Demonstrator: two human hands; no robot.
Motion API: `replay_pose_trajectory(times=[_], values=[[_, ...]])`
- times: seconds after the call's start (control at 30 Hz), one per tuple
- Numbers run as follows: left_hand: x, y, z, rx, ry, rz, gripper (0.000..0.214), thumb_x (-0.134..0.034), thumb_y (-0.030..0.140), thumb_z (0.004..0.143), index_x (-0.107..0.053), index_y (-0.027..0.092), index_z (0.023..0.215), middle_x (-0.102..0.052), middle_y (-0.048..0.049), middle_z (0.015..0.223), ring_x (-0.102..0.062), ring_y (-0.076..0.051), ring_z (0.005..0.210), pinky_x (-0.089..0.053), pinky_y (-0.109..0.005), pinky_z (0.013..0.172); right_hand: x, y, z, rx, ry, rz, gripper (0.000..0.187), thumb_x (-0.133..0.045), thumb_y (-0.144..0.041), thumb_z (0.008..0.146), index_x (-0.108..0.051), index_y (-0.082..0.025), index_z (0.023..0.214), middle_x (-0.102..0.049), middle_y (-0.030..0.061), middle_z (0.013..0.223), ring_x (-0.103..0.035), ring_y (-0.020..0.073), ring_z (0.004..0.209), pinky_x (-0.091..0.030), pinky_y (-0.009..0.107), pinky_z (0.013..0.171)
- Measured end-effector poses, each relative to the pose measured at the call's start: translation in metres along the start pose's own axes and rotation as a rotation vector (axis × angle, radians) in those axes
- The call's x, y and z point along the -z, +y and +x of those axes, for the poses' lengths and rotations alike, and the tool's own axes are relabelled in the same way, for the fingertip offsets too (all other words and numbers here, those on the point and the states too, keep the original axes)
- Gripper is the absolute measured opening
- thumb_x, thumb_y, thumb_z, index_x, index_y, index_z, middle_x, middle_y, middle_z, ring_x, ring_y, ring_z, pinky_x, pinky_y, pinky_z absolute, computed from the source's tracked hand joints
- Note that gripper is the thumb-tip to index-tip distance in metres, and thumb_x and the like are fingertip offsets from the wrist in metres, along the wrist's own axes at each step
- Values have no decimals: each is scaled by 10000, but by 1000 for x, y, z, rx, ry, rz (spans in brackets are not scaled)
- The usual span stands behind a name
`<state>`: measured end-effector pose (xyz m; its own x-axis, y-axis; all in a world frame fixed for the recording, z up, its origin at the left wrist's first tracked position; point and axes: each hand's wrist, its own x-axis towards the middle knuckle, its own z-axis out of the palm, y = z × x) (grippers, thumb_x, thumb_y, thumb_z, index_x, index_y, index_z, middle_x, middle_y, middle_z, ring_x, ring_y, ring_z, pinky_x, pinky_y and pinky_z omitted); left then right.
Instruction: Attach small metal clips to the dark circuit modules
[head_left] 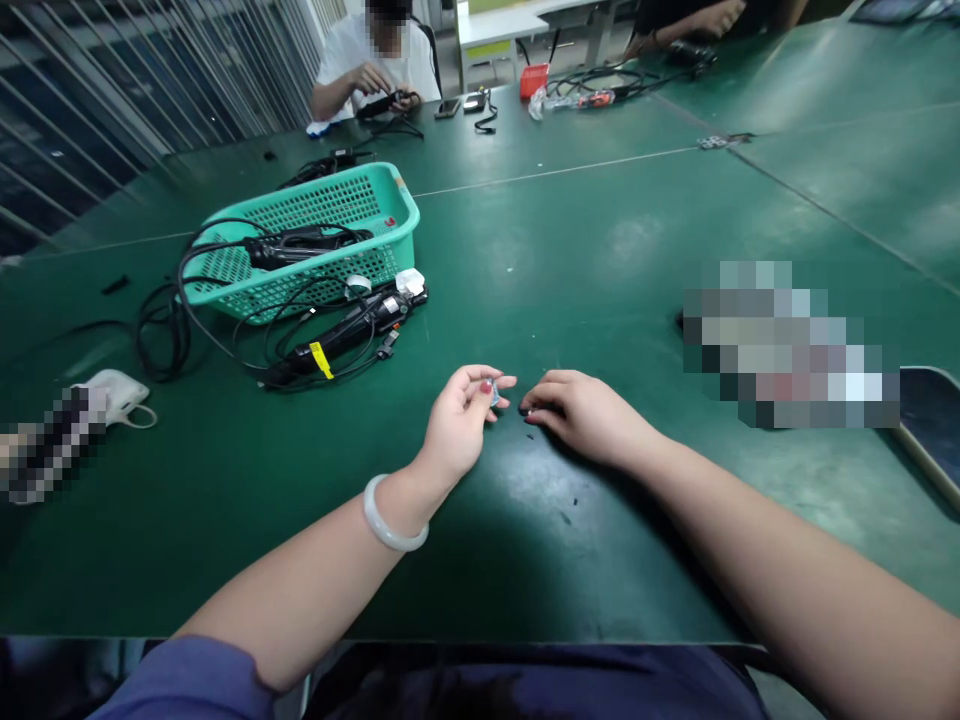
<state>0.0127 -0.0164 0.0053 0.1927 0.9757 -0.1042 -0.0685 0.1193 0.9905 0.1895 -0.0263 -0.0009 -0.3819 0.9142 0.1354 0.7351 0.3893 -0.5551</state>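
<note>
My left hand (459, 420) is closed in a pinch, thumb and fingers around a small clear, shiny piece (495, 394) too small to identify. Just to its right, my right hand (581, 412) rests low over the table with its fingertips pressed together on a tiny black piece (524, 410). The two hands are close but apart. Small dark bits (575, 502) lie on the green tabletop (480, 560) near and below the right fingertips. A pale bangle (395, 535) circles my left wrist.
Left of centre stands a teal basket (300, 275) with black cabled devices. A black corded device (345, 335) with a yellow tag lies before it. A white-cased item (120, 395) is at left; a blurred object (787, 350) lies right. Across the table, a person (375, 75) handles a dark device.
</note>
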Motion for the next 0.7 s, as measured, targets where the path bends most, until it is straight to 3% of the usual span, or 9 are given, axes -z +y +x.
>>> replay_pose_trajectory(times=[0.17,0.33,0.47,0.57,0.7], values=[[1,-3,1,65,-47,-67,105,-528,208,841,-564,154,923,-659,-98,1071,-647,-117,791,-487,-267,727,0,-1,1,-53,65,58,120,-539,-171,812,-649,-197,773,-658,29,781,-596,164,745,-463,302,708],[1,-3,2,111,-97,-116,114,-550,198,833,-588,147,927,-633,-95,1081,-668,-133,814,-518,-308,805,5,3,2,-232,156,228,122,-526,-203,804,-646,-198,781,-673,11,738,-593,151,676,-460,298,663],[1,-4,4,130,-106,-140,132,-585,216,818,-590,142,927,-643,-80,999,-674,-131,792,-535,-289,785,7,3,2,-293,177,404,210,-514,-241,813,-689,-201,923,-680,23,795,-587,145,688,-462,294,640],[2,-4,5,136,-118,-155,166,-612,251,804,-588,146,930,-651,-64,923,-679,-126,762,-540,-256,740,9,-1,2,-362,129,630,225,-569,-321,794,-702,-184,912,-656,18,701,-535,120,572,-428,269,535],[2,-4,6,139,-158,-152,235,-653,308,772,-587,153,937,-664,-57,887,-672,-113,678,-534,-230,653,10,-6,0,-437,99,921,290,-680,-390,719,-719,-166,899,-669,33,704,-549,114,593,-446,263,561]])
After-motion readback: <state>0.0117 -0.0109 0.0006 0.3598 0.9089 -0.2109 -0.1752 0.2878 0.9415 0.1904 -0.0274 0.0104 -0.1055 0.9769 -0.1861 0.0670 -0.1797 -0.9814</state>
